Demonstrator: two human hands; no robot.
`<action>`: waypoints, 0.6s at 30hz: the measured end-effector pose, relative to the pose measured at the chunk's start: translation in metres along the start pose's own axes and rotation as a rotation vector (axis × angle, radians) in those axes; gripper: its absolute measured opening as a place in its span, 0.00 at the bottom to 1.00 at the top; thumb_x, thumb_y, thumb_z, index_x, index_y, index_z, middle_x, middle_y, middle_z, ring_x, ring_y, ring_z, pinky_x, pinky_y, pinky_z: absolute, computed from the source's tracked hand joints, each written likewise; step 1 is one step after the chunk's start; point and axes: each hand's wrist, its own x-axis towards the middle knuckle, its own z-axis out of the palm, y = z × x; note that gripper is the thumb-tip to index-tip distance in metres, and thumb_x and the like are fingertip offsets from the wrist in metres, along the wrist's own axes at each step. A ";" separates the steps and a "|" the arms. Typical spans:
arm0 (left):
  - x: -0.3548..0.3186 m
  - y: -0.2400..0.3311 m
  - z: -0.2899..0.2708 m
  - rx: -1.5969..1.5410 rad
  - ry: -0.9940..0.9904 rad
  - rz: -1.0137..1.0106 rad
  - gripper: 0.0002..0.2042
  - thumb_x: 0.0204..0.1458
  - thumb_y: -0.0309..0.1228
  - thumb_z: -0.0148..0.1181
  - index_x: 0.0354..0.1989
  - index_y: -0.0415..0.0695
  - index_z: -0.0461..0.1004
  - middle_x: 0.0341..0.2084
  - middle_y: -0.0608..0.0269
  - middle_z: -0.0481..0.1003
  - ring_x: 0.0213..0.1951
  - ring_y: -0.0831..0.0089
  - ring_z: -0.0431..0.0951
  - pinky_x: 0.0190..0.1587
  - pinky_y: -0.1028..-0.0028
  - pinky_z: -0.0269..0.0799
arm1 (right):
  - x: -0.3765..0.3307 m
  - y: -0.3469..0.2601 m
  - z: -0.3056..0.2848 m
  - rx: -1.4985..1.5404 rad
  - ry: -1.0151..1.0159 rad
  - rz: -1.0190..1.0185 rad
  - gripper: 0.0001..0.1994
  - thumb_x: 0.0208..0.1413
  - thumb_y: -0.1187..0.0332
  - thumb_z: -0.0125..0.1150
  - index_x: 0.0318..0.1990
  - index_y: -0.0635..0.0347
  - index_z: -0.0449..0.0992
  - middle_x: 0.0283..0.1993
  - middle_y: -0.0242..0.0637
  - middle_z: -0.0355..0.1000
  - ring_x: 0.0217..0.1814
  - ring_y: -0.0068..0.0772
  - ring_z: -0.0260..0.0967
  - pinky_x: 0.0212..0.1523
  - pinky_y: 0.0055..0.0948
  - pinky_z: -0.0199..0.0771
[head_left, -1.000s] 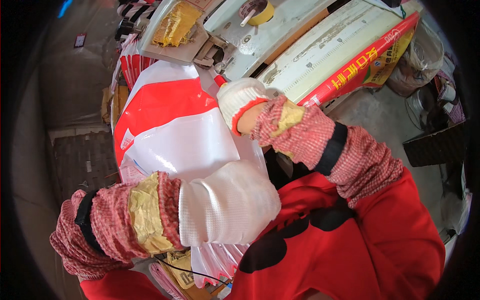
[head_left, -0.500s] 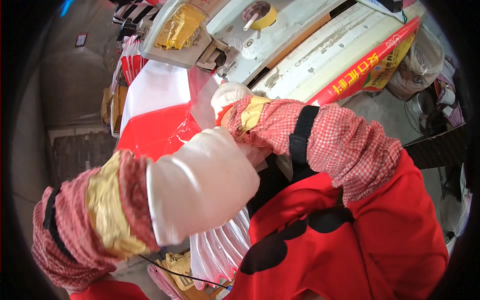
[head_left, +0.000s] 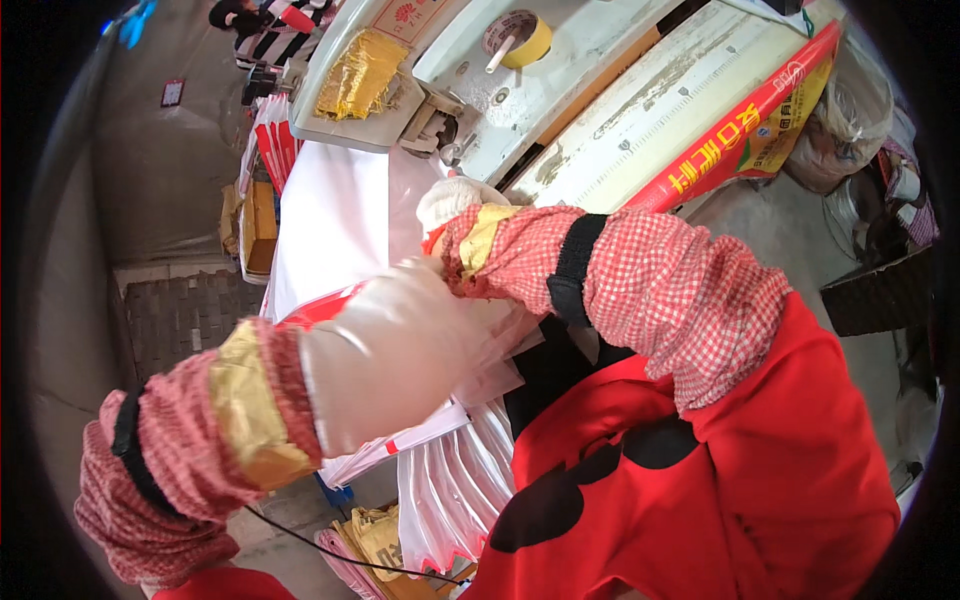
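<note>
My left hand (head_left: 390, 345) wears a pale glove and a red checked sleeve cover taped in yellow at the wrist; it is raised close to the camera and grips a stack of white and red plastic bags (head_left: 330, 235). My right hand (head_left: 452, 205), gloved in white, presses on the same stack near the edge of the grey machine (head_left: 560, 90). The bags hang down over the table edge toward my red apron (head_left: 720, 480). Fingers of both hands are mostly hidden by the sleeves and the bags.
A roll of yellow tape (head_left: 520, 35) sits on the machine top beside a yellow cloth (head_left: 360, 75). A long red printed roll (head_left: 745, 130) lies along the machine's right side. More bags (head_left: 450, 500) hang below; cardboard and bundles (head_left: 250, 215) stand at the left.
My left hand has risen toward the camera and moved right, meeting the right hand. The stack's red printed face is now mostly covered, showing a white sheet; the right hand shifted slightly left.
</note>
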 end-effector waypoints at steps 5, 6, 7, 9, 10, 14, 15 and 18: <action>0.010 -0.024 0.002 0.140 0.593 0.449 0.09 0.45 0.37 0.60 0.30 0.46 0.78 0.24 0.62 0.76 0.28 0.63 0.76 0.31 0.66 0.72 | -0.019 0.000 0.012 0.190 0.435 -0.118 0.16 0.59 0.55 0.50 0.26 0.56 0.67 0.24 0.32 0.63 0.29 0.29 0.66 0.31 0.37 0.67; 0.003 -0.038 -0.001 -0.049 0.337 0.227 0.09 0.43 0.38 0.61 0.28 0.47 0.77 0.24 0.62 0.75 0.27 0.62 0.75 0.27 0.63 0.69 | -0.020 -0.001 0.012 0.234 0.367 -0.083 0.16 0.59 0.54 0.50 0.26 0.57 0.67 0.26 0.33 0.64 0.30 0.33 0.67 0.32 0.38 0.68; -0.002 -0.052 -0.004 -0.041 0.091 0.062 0.08 0.44 0.38 0.60 0.26 0.47 0.77 0.21 0.62 0.75 0.25 0.61 0.74 0.26 0.63 0.67 | -0.022 -0.002 0.013 0.145 0.396 -0.106 0.17 0.59 0.54 0.49 0.26 0.57 0.68 0.27 0.35 0.66 0.31 0.36 0.68 0.34 0.40 0.69; -0.014 -0.063 -0.001 -0.050 -0.002 -0.005 0.07 0.44 0.37 0.59 0.23 0.47 0.76 0.17 0.63 0.73 0.21 0.61 0.73 0.24 0.62 0.65 | -0.021 -0.003 0.012 0.014 0.489 -0.048 0.19 0.59 0.52 0.48 0.26 0.59 0.70 0.30 0.40 0.70 0.32 0.45 0.70 0.38 0.44 0.71; -0.019 -0.057 0.004 -0.059 0.155 0.097 0.07 0.44 0.36 0.58 0.21 0.46 0.75 0.15 0.63 0.71 0.20 0.61 0.72 0.24 0.63 0.65 | -0.022 -0.003 0.013 -0.028 0.543 -0.022 0.20 0.59 0.51 0.46 0.26 0.59 0.71 0.30 0.41 0.71 0.32 0.46 0.70 0.38 0.46 0.71; 0.000 0.021 0.035 -0.311 0.434 -0.054 0.07 0.44 0.32 0.55 0.30 0.43 0.74 0.21 0.55 0.72 0.21 0.60 0.74 0.26 0.67 0.71 | -0.016 -0.002 0.013 0.004 0.364 -0.018 0.23 0.59 0.48 0.44 0.27 0.59 0.72 0.26 0.42 0.70 0.31 0.47 0.70 0.38 0.48 0.71; 0.013 0.041 0.037 -0.205 0.495 -0.103 0.05 0.43 0.30 0.55 0.26 0.44 0.76 0.20 0.55 0.73 0.23 0.61 0.77 0.26 0.66 0.73 | -0.011 -0.001 0.010 -0.151 0.386 -0.010 0.22 0.59 0.48 0.44 0.27 0.59 0.72 0.25 0.41 0.68 0.30 0.45 0.70 0.37 0.46 0.71; 0.036 0.054 0.035 -0.139 0.593 -0.021 0.06 0.40 0.33 0.58 0.25 0.46 0.75 0.15 0.57 0.71 0.21 0.60 0.77 0.23 0.65 0.74 | -0.011 -0.002 0.013 -0.323 0.349 -0.013 0.21 0.58 0.49 0.46 0.28 0.58 0.73 0.25 0.39 0.68 0.30 0.41 0.70 0.36 0.43 0.72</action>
